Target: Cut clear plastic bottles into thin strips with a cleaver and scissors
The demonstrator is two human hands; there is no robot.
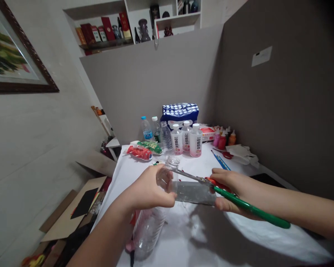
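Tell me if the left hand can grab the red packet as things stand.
Probably not: the left hand is gripping the clear bottle piece. Nothing seems to stand between it and the red packet, though.

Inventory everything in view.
Scissors: 1, green and orange, right hand
Necked bottle: 1, clear, left hand
Strip: 1, greyish, between hands
Lying bottle: 1, clear, below left hand
Labelled bottles: 3, white-pink, back centre
Uncapped bottle: 1, clear, beside those
Capped bottles: 2, clear, back left
Packets: 2, red and green, left
Dotted pack: 1, blue-white, behind bottles
Squeeze bottles: several, mixed colours, back right
Carton: 1, red-white, back right
Second scissors: 1, red, right
Sticks: about two, blue, right
Fabric: count unclear, white, right
Table: 1, white, centre
Panels: 2, grey, back and right
Shelves: several, white, top
Shelf items: several, mixed, top
Cardboard: several, brown, lower left
Framed picture: 1, multicoloured, upper left
Hands: 2, bare, centre
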